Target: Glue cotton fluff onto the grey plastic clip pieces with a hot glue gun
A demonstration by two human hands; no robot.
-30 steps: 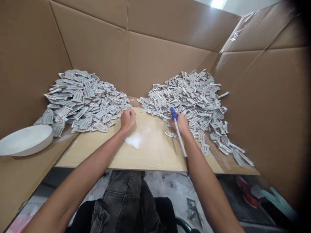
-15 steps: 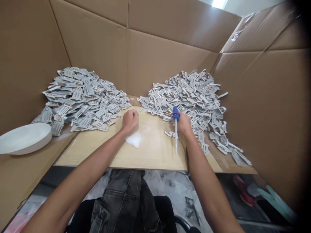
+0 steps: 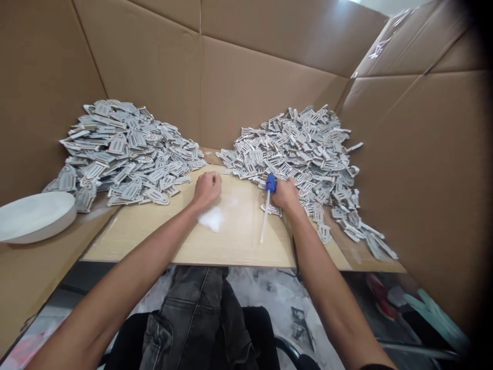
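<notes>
My right hand [image 3: 285, 194] is wrapped around a blue hot glue gun [image 3: 271, 183]. A long translucent glue stick [image 3: 264, 218] sticks out of its back end toward me. My left hand [image 3: 208, 187] is closed over the middle of the board; whatever its fingers hold, if anything, is hidden. Just below that hand lies a tuft of white fluff [image 3: 211, 219]. A single grey-white slotted cardboard piece [image 3: 271, 209] rests under the right hand, beside the glue stick.
Slotted cardboard pieces form a left pile [image 3: 131, 149] and a right pile [image 3: 300, 151]. A white bowl [image 3: 42, 226] stands at the left. Cardboard walls [image 3: 269, 87] close off the back and sides. The pale board [image 3: 239, 246] ends at its front edge above my lap.
My right hand has shifted slightly left with the glue gun, and the glue stick now slants down to the left. My left hand stays closed in nearly the same spot.
</notes>
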